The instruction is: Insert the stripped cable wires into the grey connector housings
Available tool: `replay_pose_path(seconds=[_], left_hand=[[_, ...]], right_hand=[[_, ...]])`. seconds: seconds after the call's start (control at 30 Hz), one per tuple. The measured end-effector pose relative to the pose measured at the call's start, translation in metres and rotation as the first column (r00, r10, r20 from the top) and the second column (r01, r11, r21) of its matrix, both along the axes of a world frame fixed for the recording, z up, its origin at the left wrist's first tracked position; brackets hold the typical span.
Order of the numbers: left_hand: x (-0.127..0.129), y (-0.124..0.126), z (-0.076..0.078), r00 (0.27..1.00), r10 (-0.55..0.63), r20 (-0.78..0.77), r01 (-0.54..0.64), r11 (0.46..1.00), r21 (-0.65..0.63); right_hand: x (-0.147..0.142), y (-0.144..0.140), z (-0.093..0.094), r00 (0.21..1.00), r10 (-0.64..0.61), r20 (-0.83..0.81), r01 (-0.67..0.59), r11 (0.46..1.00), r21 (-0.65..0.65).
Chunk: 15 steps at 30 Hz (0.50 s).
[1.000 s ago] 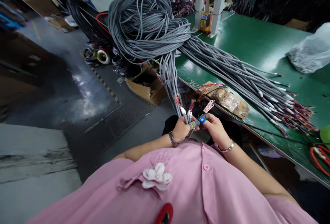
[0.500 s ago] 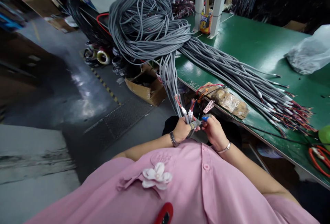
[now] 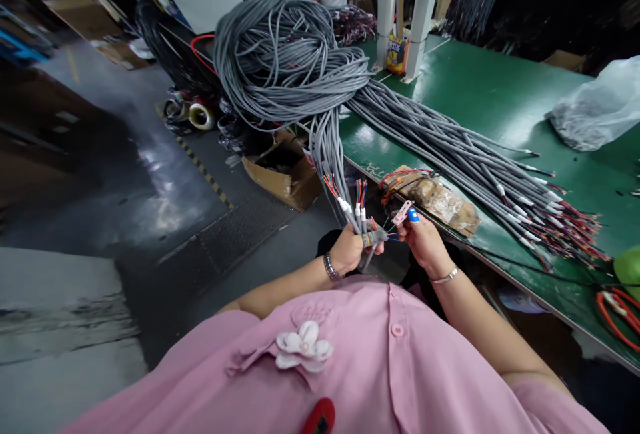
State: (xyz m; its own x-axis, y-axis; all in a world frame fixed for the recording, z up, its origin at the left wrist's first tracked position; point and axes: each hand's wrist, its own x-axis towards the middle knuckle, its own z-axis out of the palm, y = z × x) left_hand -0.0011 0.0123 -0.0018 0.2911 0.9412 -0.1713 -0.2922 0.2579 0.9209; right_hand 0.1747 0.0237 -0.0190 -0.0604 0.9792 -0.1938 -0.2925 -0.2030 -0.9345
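Gripping grey cables [image 3: 345, 211], left hand [image 3: 347, 251]

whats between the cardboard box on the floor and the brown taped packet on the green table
In the head view, a hanging bunch of grey cables drops between the open cardboard box and the brown taped packet, down into the left hand.

The grey cables [image 3: 320, 81] wear a smooth, matt plastic sheath, with thin coloured plastic-coated wires [image 3: 357, 191] bared at their ends. The counter [image 3: 500, 101] has a green, slightly glossy top that catches the light. On it lies a block wrapped in shiny brown tape [image 3: 440, 197] and a crinkled, translucent plastic bag [image 3: 600, 107]. The left hand [image 3: 347, 251] carries a metal wrist bracelet [image 3: 327, 266]. The cardboard box [image 3: 285, 171] looks dull and rough; the pink shirt [image 3: 380, 367] is soft matt cloth.
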Motion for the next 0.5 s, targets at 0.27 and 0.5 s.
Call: replay_pose_path(seconds=[0.27, 0.5], left_hand=[[0.010, 0.004, 0.005, 1.000, -0.024, -0.006, 0.024, 0.999, 0.026], [0.011, 0.003, 0.002, 0.999, -0.043, -0.014, 0.044, 0.998, 0.048]], right_hand=[[-0.009, 0.004, 0.004, 0.995, -0.095, 0.001, 0.095, 0.995, 0.034], [-0.015, 0.014, 0.002, 0.981, -0.143, -0.133, 0.139, 0.990, -0.036]])
